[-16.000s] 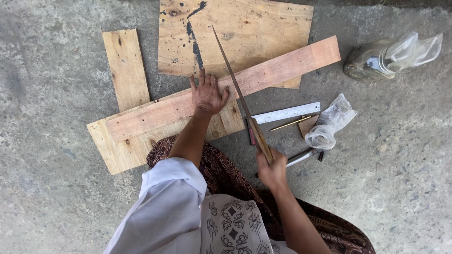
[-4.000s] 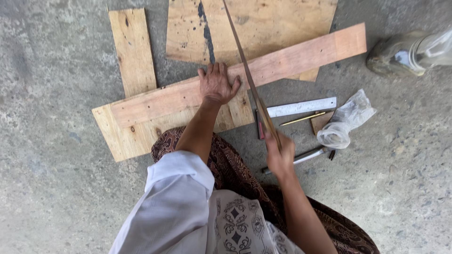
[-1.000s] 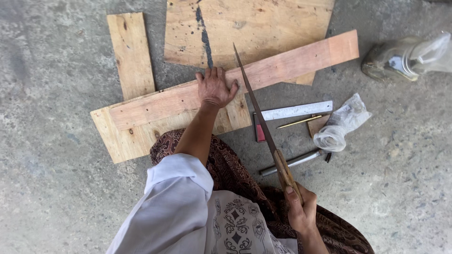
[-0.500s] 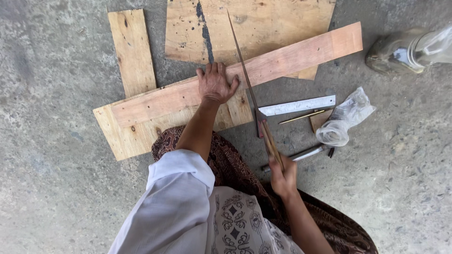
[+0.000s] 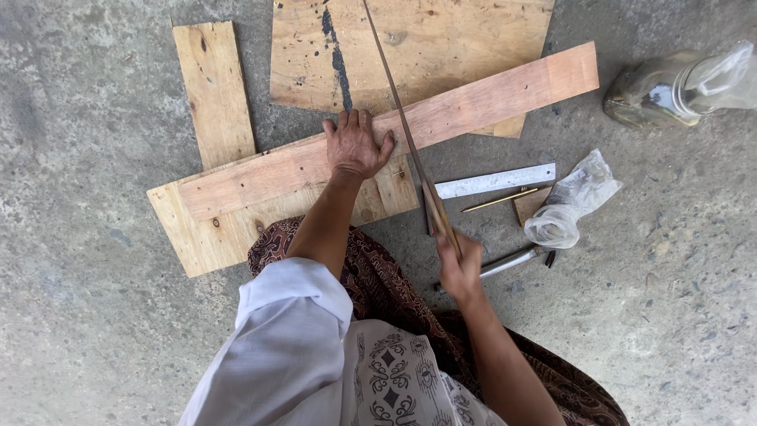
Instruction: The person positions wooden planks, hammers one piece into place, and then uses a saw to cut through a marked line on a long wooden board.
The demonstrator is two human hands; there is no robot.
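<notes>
Fingers (image 5: 456,251) of the right hand (image 5: 460,268) wrapped tight on the saw (image 5: 406,138) handle at lower centre, blade running up-left across the long plank (image 5: 410,134). Left hand (image 5: 356,146), fingers spread flat, presses that plank just left of the blade, on the concrete floor (image 5: 95,331).

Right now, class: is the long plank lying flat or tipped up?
Flat. The long plank lies across two boards, pressed down by the left hand; the right hand holds the saw.
</notes>
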